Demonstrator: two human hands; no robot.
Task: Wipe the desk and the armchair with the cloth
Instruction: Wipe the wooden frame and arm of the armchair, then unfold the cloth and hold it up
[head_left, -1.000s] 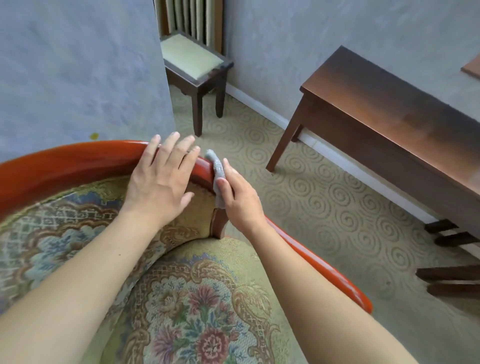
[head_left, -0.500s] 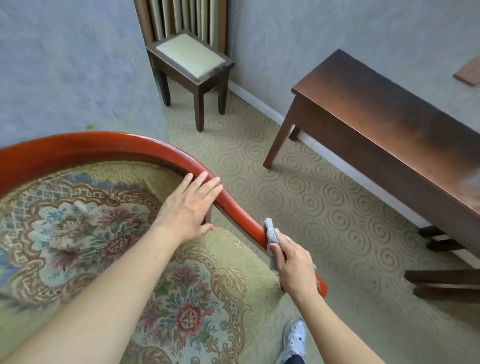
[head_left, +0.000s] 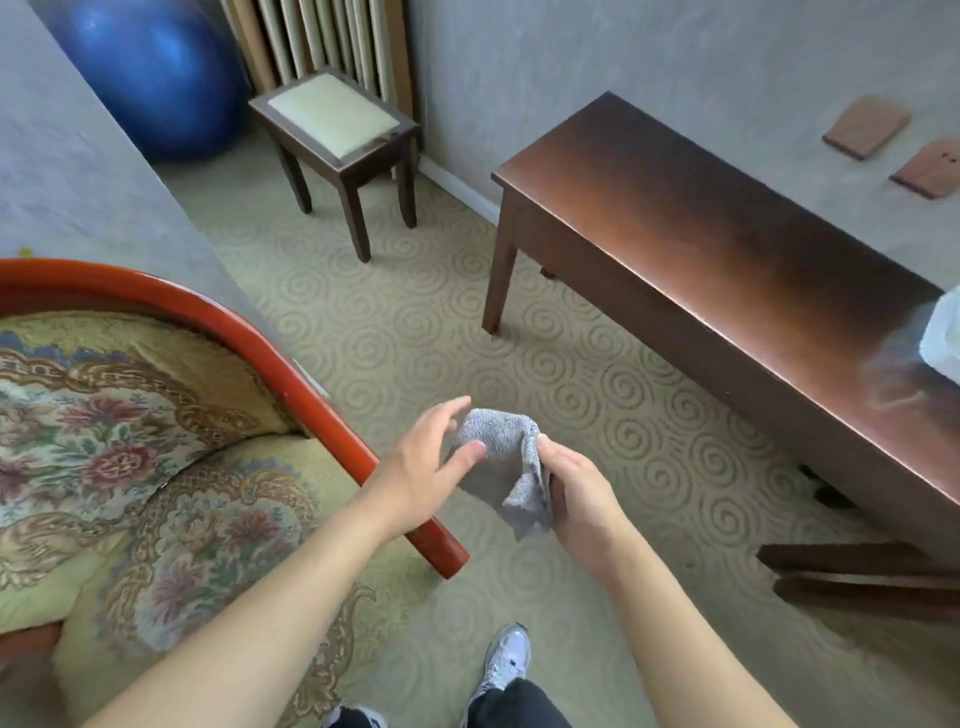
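Observation:
The grey cloth (head_left: 503, 457) hangs in the air over the carpet, to the right of the armchair. My right hand (head_left: 579, 493) grips its right side. My left hand (head_left: 426, 467) reaches its left side with spread, slightly bent fingers, the thumb on the fabric. The armchair (head_left: 156, 467) with its red wooden rail (head_left: 311, 395) and floral cushions fills the lower left. The dark wooden desk (head_left: 701, 249) stands at the right along the wall.
A small dark stool (head_left: 337, 119) with a pale seat stands at the back, a blue exercise ball (head_left: 156, 73) behind it. Something white (head_left: 943, 332) sits at the desk's right end. Patterned carpet (head_left: 415, 338) lies between chair and desk. My shoe (head_left: 506, 660) is below.
Both hands have left the armchair's red rail and moved right, over the carpet. The cloth is now held up between them, with the left hand reaching it.

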